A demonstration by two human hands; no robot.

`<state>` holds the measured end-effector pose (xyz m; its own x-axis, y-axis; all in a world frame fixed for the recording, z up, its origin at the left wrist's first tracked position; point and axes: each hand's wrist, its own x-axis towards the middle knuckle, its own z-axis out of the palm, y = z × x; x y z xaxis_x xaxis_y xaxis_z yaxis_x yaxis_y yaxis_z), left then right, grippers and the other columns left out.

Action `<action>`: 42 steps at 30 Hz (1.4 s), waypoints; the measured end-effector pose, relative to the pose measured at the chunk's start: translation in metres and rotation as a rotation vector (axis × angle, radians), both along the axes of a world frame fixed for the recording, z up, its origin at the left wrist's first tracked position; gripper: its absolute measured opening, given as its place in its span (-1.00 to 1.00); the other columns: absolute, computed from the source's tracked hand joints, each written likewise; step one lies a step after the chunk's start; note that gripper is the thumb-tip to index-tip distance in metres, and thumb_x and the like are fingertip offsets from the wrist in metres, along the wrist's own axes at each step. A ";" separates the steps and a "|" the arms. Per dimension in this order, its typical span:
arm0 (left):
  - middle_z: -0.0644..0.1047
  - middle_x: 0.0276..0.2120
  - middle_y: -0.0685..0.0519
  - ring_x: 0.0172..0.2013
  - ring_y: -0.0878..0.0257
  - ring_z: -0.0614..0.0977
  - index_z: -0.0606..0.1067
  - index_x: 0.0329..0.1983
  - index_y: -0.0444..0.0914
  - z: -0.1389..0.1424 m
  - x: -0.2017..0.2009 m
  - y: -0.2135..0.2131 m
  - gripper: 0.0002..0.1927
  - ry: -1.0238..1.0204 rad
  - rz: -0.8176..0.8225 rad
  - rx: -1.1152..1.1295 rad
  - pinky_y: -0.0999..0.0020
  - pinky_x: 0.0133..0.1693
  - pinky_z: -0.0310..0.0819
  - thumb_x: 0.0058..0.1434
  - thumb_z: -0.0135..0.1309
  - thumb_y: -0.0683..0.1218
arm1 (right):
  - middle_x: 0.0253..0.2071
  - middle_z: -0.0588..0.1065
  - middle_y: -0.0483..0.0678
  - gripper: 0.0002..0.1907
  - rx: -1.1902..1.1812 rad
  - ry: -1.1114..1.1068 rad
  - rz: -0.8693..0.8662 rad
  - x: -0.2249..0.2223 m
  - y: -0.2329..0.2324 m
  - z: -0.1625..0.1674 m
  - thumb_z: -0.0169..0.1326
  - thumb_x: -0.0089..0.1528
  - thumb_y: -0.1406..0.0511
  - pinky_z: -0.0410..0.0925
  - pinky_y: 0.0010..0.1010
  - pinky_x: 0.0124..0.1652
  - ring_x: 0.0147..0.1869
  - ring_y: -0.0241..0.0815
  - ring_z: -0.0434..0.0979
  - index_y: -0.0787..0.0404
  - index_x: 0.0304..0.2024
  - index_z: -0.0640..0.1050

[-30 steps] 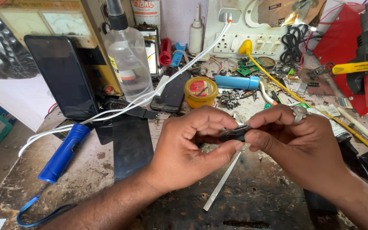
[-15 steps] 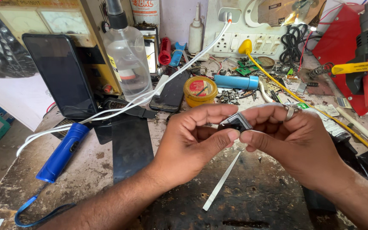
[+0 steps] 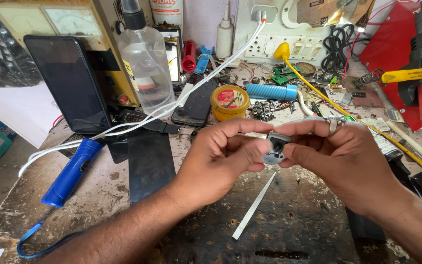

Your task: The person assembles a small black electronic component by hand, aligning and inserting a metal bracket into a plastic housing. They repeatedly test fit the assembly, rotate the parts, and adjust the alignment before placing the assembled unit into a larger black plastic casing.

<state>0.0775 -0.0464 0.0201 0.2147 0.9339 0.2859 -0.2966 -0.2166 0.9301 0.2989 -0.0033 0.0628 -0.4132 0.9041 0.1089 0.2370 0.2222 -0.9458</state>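
You held a small grey metal part (image 3: 275, 147) between both hands, above the middle of the stained workbench (image 3: 313, 230). Your left hand (image 3: 218, 164) pinched it from the left, thumb and forefinger closed on its edge; your right hand (image 3: 350, 161), with a ring (image 3: 333, 126) on one finger, clamped it from the right. Most of the part was hidden behind your fingertips, so only a grey face with a dark opening showed, and what kind of component it was could not be made out. Below your hands a thin white strip (image 3: 254, 206) lay flat on the bench, apart from them. A blue torch (image 3: 72, 172) lay well to the left, its strap partly cut off at the bottom edge. Behind your hands stood a yellow round tin (image 3: 229, 101) and a clear spray bottle (image 3: 145, 63).
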 end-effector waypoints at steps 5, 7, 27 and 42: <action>0.64 -0.22 0.04 -0.17 0.43 0.64 0.44 0.31 -0.25 0.006 -0.002 -0.004 -0.59 0.037 -0.025 0.021 0.43 -0.07 0.66 0.39 0.05 -0.23 | -0.27 0.66 -0.01 -0.66 0.014 -0.027 -0.005 0.001 -0.001 0.002 0.17 0.13 0.48 0.51 -0.45 -0.25 -0.27 -0.28 0.66 0.34 -0.02 0.66; 0.63 -0.20 0.07 -0.15 0.46 0.63 0.43 0.33 -0.24 0.006 -0.002 -0.006 -0.56 0.033 -0.037 0.049 0.45 -0.05 0.65 0.39 0.04 -0.25 | -0.25 0.65 -0.03 -0.66 0.028 -0.002 0.004 0.002 0.000 0.001 0.17 0.14 0.49 0.52 -0.44 -0.24 -0.27 -0.28 0.66 0.34 -0.02 0.64; 0.65 0.04 -0.04 0.03 0.44 0.63 0.49 0.25 -0.33 0.002 0.004 -0.013 -0.65 0.008 0.102 0.291 0.48 0.10 0.57 0.42 0.07 -0.34 | -0.17 0.50 -0.10 -0.50 0.168 0.146 0.094 -0.002 -0.007 -0.005 0.30 0.10 0.48 0.47 -0.49 -0.06 -0.07 -0.36 0.50 0.31 0.10 0.54; 0.66 -0.13 0.03 -0.12 0.48 0.61 0.49 0.19 -0.35 -0.001 0.003 -0.011 -0.68 -0.037 0.080 0.213 0.56 -0.08 0.54 0.38 0.11 -0.32 | -0.15 0.57 -0.08 -0.58 0.182 0.156 0.058 -0.002 -0.009 -0.007 0.24 0.16 0.49 0.48 -0.49 -0.05 -0.07 -0.36 0.54 0.34 0.10 0.59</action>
<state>0.0803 -0.0569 0.0192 0.1282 0.8651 0.4849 -0.3041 -0.4311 0.8495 0.2973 -0.0121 0.0557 -0.4290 0.8390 0.3348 0.0728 0.4015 -0.9130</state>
